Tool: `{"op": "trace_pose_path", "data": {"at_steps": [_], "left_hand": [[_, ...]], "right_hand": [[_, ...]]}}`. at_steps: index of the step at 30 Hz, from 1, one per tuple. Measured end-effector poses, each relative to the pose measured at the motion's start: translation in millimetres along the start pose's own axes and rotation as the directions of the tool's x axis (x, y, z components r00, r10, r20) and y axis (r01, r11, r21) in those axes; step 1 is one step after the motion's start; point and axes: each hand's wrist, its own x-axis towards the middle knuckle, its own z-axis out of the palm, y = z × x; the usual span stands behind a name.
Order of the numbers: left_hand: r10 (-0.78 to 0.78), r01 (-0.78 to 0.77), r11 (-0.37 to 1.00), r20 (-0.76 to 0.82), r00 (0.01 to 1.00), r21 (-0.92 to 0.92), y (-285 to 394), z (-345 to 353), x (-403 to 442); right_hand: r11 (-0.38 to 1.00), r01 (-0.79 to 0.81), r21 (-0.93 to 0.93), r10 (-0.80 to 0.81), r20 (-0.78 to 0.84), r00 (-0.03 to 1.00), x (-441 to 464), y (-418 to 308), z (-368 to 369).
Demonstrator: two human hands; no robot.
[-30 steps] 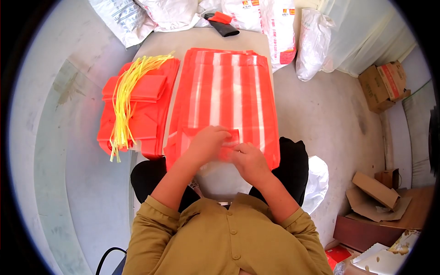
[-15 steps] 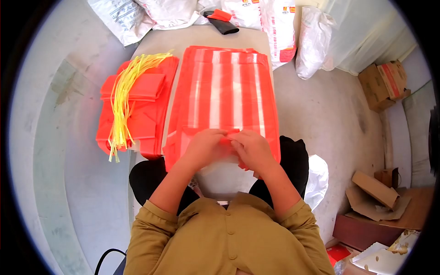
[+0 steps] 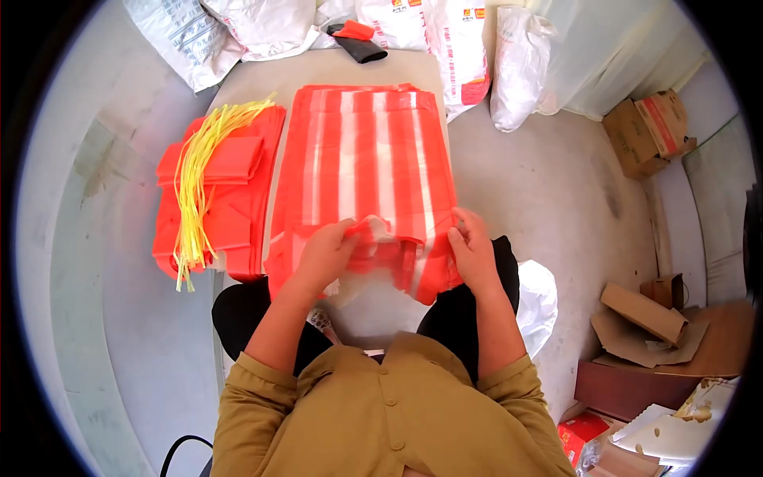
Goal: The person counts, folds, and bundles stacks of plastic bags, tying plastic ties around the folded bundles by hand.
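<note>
A stack of plastic bags (image 3: pixel 362 151) with red and see-through stripes lies on the low table before me. The near end of the top bag is lifted and crumpled, and it hangs over the table's front edge. My left hand (image 3: pixel 326 253) is closed on this near end, thumb and finger pinching the film left of its middle. At the stack's right edge, my right hand (image 3: pixel 473 250) pinches the side of the bag between thumb and forefinger. Left of the stack lie folded red bags (image 3: pixel 246 203), with a bundle of yellow ties (image 3: pixel 193 191) draped over them.
White printed sacks (image 3: pixel 266 28) line the table's far side, near a black-and-red roll (image 3: pixel 362 49). Another white sack (image 3: pixel 520 71) stands at the back right. Cardboard boxes (image 3: pixel 636 143) and flattened cardboard (image 3: pixel 652 326) are on the right. A white bag (image 3: pixel 538 306) lies beside my right leg.
My hands were together at the middle of the near edge; now they are apart, the right one at the stack's right side. The bag's near end is spread wider. The view has shifted slightly.
</note>
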Motion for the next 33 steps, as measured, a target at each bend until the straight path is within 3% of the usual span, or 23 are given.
{"op": "trace_pose_path", "data": {"at_steps": [5,8,10,14,17,19,22,25,27,33], "left_hand": [[-0.037,0.041,0.996,0.053,0.998,-0.084,-3.3,-1.4,0.2],[-0.054,0.057,0.995,0.044,0.998,-0.084,-2.1,-0.7,-0.3],[-0.036,0.038,0.996,0.025,0.999,-0.077,-7.4,1.6,0.3],[-0.009,0.012,0.994,0.024,1.0,-0.107,-12.0,2.5,0.2],[-0.007,0.01,0.997,0.036,0.999,-0.083,-4.4,0.0,-4.0],[0.024,-0.023,0.999,0.022,0.999,-0.024,-1.6,1.1,-6.9],[0.303,-0.294,0.946,-0.054,0.951,0.138,-8.7,7.5,-8.2],[0.468,-0.456,0.836,0.037,0.883,0.307,-7.7,4.2,-11.0],[0.495,-0.489,0.805,0.074,0.866,0.335,-7.7,3.2,-11.8],[0.577,-0.549,0.708,0.086,0.813,0.444,-17.3,9.3,-15.1]], "right_hand": [[0.997,0.021,-0.074,-0.021,-0.004,1.0,7.9,5.3,6.8],[0.974,-0.159,0.163,0.153,0.049,0.987,10.9,-30.1,4.0],[0.984,-0.104,0.147,0.095,0.069,0.993,8.5,-13.0,6.3],[0.992,-0.105,0.074,0.091,0.172,0.981,-23.7,-28.9,-3.2],[0.983,-0.095,0.156,0.044,0.302,0.952,-49.1,-33.6,-17.4],[0.958,-0.2,0.206,0.117,0.356,0.927,-61.2,-38.5,-25.2],[0.904,-0.32,0.284,0.203,0.375,0.905,-66.8,-48.1,-31.2],[0.84,-0.417,0.348,0.264,0.409,0.873,-60.5,-48.9,-38.2],[0.758,-0.5,0.419,0.289,0.471,0.833,-51.1,-52.6,-41.5],[0.833,-0.465,0.298,0.258,0.536,0.804,-9.9,-63.2,-25.0]]}}
